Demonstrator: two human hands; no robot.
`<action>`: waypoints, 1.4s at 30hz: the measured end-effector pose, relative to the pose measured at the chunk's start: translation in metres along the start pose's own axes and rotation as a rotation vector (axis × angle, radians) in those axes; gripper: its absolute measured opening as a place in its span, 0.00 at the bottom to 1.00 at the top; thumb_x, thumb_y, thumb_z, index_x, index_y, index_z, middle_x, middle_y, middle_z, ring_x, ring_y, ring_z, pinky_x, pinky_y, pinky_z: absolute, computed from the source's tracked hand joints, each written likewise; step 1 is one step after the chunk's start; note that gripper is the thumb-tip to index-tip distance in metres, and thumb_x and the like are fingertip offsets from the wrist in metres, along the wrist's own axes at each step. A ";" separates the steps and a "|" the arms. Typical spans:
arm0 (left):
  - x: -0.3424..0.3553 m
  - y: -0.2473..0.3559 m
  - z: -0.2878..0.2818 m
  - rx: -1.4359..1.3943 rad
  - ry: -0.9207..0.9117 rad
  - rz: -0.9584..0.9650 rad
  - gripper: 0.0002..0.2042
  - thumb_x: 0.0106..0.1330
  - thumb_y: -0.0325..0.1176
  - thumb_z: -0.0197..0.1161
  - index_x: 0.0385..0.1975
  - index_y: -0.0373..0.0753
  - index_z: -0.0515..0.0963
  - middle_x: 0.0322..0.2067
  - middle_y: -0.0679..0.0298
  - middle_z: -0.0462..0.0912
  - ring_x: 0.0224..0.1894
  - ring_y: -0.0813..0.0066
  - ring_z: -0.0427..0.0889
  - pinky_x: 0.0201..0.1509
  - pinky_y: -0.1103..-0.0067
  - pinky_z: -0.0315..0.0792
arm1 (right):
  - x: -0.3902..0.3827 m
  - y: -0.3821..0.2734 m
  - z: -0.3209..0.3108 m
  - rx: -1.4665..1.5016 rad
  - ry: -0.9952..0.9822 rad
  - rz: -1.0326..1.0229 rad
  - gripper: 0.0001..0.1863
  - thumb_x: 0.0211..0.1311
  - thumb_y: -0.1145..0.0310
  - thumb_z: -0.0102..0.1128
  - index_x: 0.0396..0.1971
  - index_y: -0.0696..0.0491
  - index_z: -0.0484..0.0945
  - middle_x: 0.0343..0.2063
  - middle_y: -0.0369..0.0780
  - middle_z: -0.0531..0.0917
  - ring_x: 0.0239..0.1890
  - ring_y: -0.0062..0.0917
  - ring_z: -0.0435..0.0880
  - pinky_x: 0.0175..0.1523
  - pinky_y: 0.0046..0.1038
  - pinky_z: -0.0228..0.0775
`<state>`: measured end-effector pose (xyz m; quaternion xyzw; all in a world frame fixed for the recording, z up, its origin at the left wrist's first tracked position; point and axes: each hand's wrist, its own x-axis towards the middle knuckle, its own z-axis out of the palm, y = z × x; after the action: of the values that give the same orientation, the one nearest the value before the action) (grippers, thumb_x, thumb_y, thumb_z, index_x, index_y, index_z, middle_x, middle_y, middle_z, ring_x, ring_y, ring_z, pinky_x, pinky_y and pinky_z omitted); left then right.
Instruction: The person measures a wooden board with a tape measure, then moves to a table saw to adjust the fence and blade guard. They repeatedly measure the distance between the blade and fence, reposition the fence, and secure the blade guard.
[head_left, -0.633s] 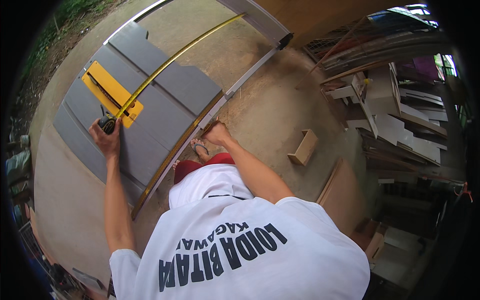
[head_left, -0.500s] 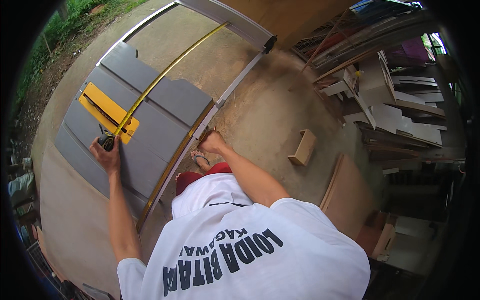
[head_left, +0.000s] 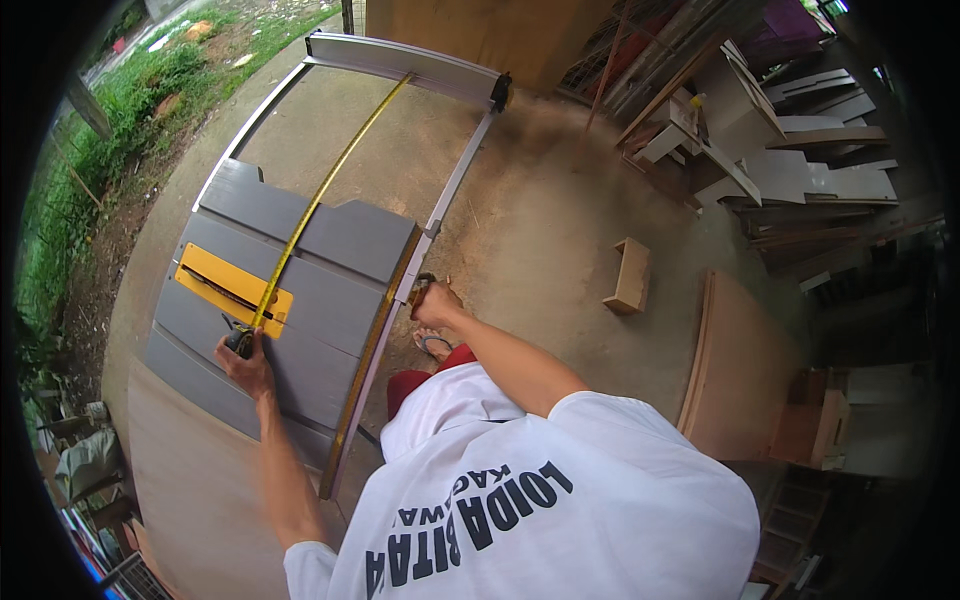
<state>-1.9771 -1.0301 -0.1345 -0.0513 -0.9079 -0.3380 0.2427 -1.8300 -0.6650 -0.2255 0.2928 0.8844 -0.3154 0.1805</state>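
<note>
My left hand (head_left: pixel 248 366) grips a black tape measure (head_left: pixel 239 340) at the yellow throat plate (head_left: pixel 205 268) of a grey table saw (head_left: pixel 330 370). The yellow blade (head_left: pixel 335 180) runs out to the silver fence (head_left: pixel 420 66) at the far end of the extended rails. My right hand (head_left: pixel 437 305) is closed on a dark handle or knob (head_left: pixel 420 290) at the saw's right rail (head_left: pixel 455 178), partly hidden by the fingers.
A small wooden box (head_left: pixel 630 270) lies on the concrete floor (head_left: pixel 540 200). Piled boards and cut panels (head_left: pixel 820 170) stand at right, beside a brown sheet (head_left: pixel 740 370). A plywood panel (head_left: pixel 470 35) is behind the fence; grass (head_left: pixel 140 120) edges the floor at upper left.
The view has shifted, showing more grass and the fence's whole length, with the saw lower in the picture. Both hands keep their grips, with no clear movement against the saw.
</note>
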 end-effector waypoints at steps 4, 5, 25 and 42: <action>0.006 -0.018 -0.025 0.046 0.017 0.023 0.30 0.57 0.45 0.79 0.49 0.32 0.70 0.44 0.50 0.74 0.47 0.47 0.76 0.50 0.57 0.72 | -0.047 -0.057 -0.039 0.112 -0.034 0.026 0.21 0.50 0.59 0.66 0.42 0.56 0.86 0.46 0.56 0.85 0.52 0.50 0.85 0.57 0.45 0.78; 0.003 -0.016 -0.021 0.027 0.002 0.015 0.30 0.57 0.45 0.79 0.49 0.32 0.70 0.44 0.50 0.74 0.47 0.47 0.76 0.50 0.57 0.71 | -0.046 -0.052 -0.035 0.170 -0.005 0.094 0.21 0.50 0.59 0.66 0.42 0.56 0.86 0.47 0.56 0.85 0.52 0.51 0.84 0.57 0.46 0.77; 0.004 -0.012 -0.013 0.058 0.022 0.020 0.28 0.57 0.38 0.78 0.52 0.34 0.71 0.48 0.50 0.75 0.52 0.46 0.76 0.56 0.59 0.71 | -0.038 -0.044 -0.033 0.040 -0.029 0.022 0.25 0.56 0.59 0.67 0.52 0.54 0.81 0.48 0.56 0.85 0.55 0.52 0.82 0.59 0.46 0.75; -0.018 0.021 -0.006 0.228 0.153 -0.301 0.31 0.56 0.35 0.76 0.57 0.46 0.64 0.47 0.54 0.77 0.51 0.50 0.77 0.54 0.58 0.74 | -0.013 -0.030 -0.049 -0.121 -0.344 -0.245 0.29 0.56 0.48 0.70 0.47 0.57 0.82 0.45 0.55 0.86 0.52 0.51 0.84 0.56 0.45 0.74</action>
<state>-1.9535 -1.0166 -0.1271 0.1385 -0.9166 -0.2683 0.2620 -1.8461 -0.6566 -0.1694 0.1135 0.8870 -0.3268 0.3060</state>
